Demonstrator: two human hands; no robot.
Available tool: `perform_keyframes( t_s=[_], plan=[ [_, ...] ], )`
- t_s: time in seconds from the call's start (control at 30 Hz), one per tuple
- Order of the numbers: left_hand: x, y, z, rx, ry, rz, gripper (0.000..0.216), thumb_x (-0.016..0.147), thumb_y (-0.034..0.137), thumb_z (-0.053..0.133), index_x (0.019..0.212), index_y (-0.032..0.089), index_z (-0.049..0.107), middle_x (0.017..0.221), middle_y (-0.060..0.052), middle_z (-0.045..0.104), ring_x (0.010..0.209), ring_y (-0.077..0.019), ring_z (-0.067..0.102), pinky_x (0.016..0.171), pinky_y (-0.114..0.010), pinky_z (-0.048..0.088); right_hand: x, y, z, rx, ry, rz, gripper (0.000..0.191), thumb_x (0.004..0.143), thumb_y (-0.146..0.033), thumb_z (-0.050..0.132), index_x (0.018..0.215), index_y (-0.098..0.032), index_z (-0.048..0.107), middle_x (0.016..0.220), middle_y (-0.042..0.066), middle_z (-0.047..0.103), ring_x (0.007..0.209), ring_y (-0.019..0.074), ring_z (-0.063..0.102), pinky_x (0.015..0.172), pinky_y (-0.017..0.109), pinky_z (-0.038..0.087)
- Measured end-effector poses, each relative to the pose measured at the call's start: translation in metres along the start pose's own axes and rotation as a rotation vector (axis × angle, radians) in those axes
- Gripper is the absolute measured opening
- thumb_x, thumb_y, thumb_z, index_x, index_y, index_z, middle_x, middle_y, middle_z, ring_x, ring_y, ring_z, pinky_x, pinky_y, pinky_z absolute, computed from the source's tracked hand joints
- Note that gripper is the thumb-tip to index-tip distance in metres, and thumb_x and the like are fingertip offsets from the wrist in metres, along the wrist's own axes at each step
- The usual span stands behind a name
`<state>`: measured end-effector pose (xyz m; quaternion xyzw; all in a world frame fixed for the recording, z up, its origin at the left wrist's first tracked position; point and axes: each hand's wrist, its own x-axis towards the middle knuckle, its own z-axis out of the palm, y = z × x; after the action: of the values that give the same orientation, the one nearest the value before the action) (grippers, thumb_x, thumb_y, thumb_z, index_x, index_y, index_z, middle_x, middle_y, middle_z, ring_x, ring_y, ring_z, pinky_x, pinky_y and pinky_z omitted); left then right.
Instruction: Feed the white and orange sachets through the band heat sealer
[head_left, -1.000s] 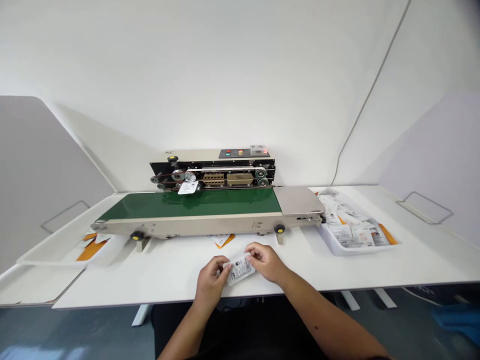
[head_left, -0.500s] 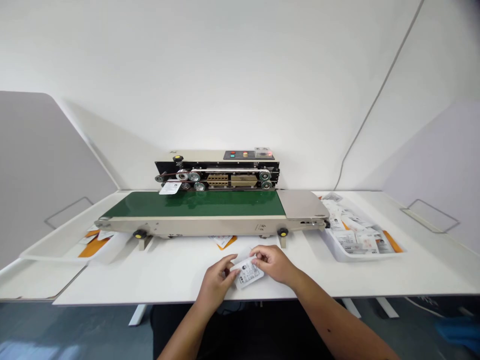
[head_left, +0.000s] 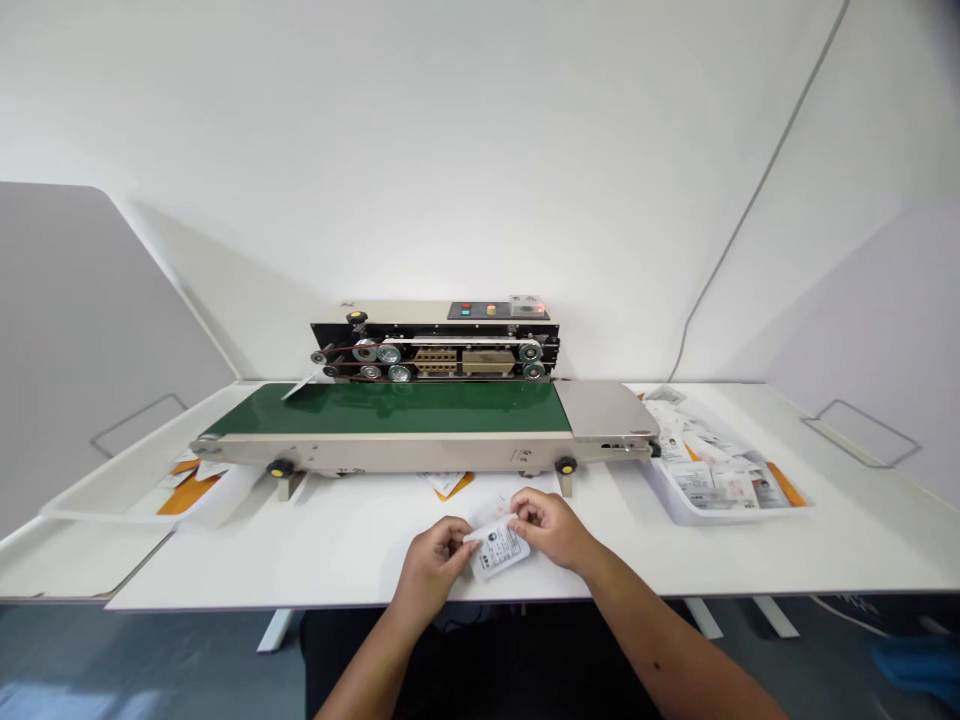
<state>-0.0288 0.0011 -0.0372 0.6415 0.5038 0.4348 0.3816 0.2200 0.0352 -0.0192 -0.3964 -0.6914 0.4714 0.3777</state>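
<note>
— Near the middle of the front edge of the table (head_left: 337, 560), you have a packet (head_left: 499, 550) tilted, printed face up; how do your hands hold it?

— Your left hand (head_left: 435, 565) pinches its left side, thumb on the print; your right hand (head_left: 551, 528) pinches its upper right corner, thumb on top likewise; something pale with red marks shows behind its upper edge; whether that is part of the packet, you cannot tell from here.

— How should you expect it to handle?

— Light, judging by its look; thin and flexible too, likelier to crease than to break; its film may be slippery, so take it by opposite edges or corners, thumbs flat, and spare the middle a hard squeeze.

— And what lies around you?

— Beyond your hands stands the machine (head_left: 405, 310); its belt (head_left: 450, 408) carries a slanted white piece (head_left: 300, 386) by its back edge, near the left end; an orange wrapper (head_left: 454, 488) peeks out below the belt; a filled right tray (head_left: 720, 515) sits towards the table's right end, a left tray (head_left: 97, 522) towards its left.
</note>
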Motion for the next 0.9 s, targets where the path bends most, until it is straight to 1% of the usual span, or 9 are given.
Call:
perform_keyframes(
  t_s=[0.1, 0.3, 0.47, 0.53, 0.57, 0.63, 0.73, 0.8, 0.9],
  plan=[
    [0.0, -0.001, 0.001, -0.043, -0.001, -0.037, 0.024, 0.084, 0.042, 0.074, 0.083, 0.02, 0.065, 0.067, 0.001, 0.066, 0.063, -0.0165, 0.064, 0.059, -0.023, 0.049, 0.0, -0.007, -0.004, -0.089, -0.094, 0.015, 0.017, 0.089, -0.027, 0.065, 0.103, -0.021, 0.071, 0.066, -0.005, 0.053, 0.059, 0.0125, 0.047, 0.058, 0.025, 0.037],
    [-0.001, 0.008, -0.002, 0.041, -0.097, -0.007, 0.023, 0.083, 0.039, 0.073, 0.076, 0.02, 0.063, 0.068, 0.001, 0.066, 0.062, -0.0157, 0.062, 0.059, -0.023, 0.047, -0.001, -0.036, -0.012, -0.37, -0.403, -0.044, 0.027, 0.084, -0.019, 0.065, 0.106, -0.026, 0.078, 0.077, -0.002, 0.069, 0.064, 0.0136, 0.055, 0.059, 0.023, 0.039],
    [-0.002, 0.008, -0.004, -0.052, -0.104, 0.079, 0.02, 0.09, 0.039, 0.069, 0.094, 0.019, 0.064, 0.081, -0.004, 0.072, 0.076, -0.0193, 0.068, 0.072, -0.029, 0.054, 0.014, -0.066, -0.056, -0.292, -0.531, -0.066, 0.026, 0.084, -0.022, 0.068, 0.107, -0.024, 0.08, 0.087, 0.001, 0.076, 0.069, 0.0146, 0.062, 0.062, 0.023, 0.044],
    [-0.002, 0.006, -0.005, -0.09, -0.083, 0.094, 0.022, 0.094, 0.04, 0.065, 0.102, 0.019, 0.062, 0.087, -0.006, 0.073, 0.08, -0.0204, 0.069, 0.077, -0.031, 0.055, 0.028, -0.076, -0.084, -0.11, -0.43, -0.006, 0.029, 0.085, -0.029, 0.071, 0.112, -0.021, 0.078, 0.094, 0.004, 0.077, 0.071, 0.0146, 0.064, 0.061, 0.023, 0.046],
    [-0.002, 0.006, -0.005, -0.099, -0.081, 0.097, 0.023, 0.095, 0.04, 0.064, 0.103, 0.019, 0.062, 0.089, -0.007, 0.073, 0.081, -0.0206, 0.069, 0.078, -0.032, 0.055, 0.036, -0.08, -0.098, 0.001, -0.32, 0.021, 0.032, 0.084, -0.032, 0.073, 0.114, -0.019, 0.077, 0.093, 0.004, 0.076, 0.068, 0.0134, 0.063, 0.059, 0.022, 0.046],
    [-0.002, 0.005, -0.005, -0.1, -0.089, 0.105, 0.024, 0.096, 0.041, 0.062, 0.104, 0.019, 0.061, 0.09, -0.007, 0.072, 0.082, -0.0209, 0.069, 0.078, -0.033, 0.055, 0.054, -0.085, -0.121, 0.223, 0.005, 0.029, 0.037, 0.081, -0.033, 0.077, 0.115, -0.017, 0.075, 0.081, 0.002, 0.073, 0.057, 0.0091, 0.055, 0.052, 0.019, 0.041],
    [-0.003, 0.006, -0.005, -0.089, -0.095, 0.119, 0.024, 0.097, 0.042, 0.062, 0.104, 0.019, 0.062, 0.09, -0.007, 0.072, 0.082, -0.0211, 0.068, 0.078, -0.033, 0.055, 0.081, -0.087, -0.142, 0.51, 0.468, -0.011, 0.03, 0.077, -0.024, 0.077, 0.105, -0.016, 0.073, 0.06, -0.004, 0.06, 0.049, 0.0062, 0.045, 0.045, 0.016, 0.034],
    [-0.003, 0.008, -0.005, -0.081, -0.093, 0.12, 0.024, 0.097, 0.042, 0.061, 0.103, 0.019, 0.063, 0.09, -0.007, 0.073, 0.082, -0.0212, 0.068, 0.078, -0.033, 0.055, 0.095, -0.086, -0.146, 0.637, 0.583, 0.008, 0.023, 0.074, -0.015, 0.076, 0.097, -0.015, 0.071, 0.058, -0.004, 0.058, 0.05, 0.007, 0.049, 0.044, 0.015, 0.035],
    [-0.004, 0.01, -0.005, -0.064, -0.092, 0.126, 0.024, 0.097, 0.042, 0.061, 0.101, 0.019, 0.064, 0.089, -0.007, 0.073, 0.081, -0.0213, 0.068, 0.078, -0.033, 0.055, 0.106, -0.081, -0.144, 0.683, 0.566, 0.08, 0.016, 0.072, -0.008, 0.073, 0.087, -0.013, 0.067, 0.059, 0.0, 0.061, 0.051, 0.009, 0.054, 0.043, 0.016, 0.04]
  ],
)
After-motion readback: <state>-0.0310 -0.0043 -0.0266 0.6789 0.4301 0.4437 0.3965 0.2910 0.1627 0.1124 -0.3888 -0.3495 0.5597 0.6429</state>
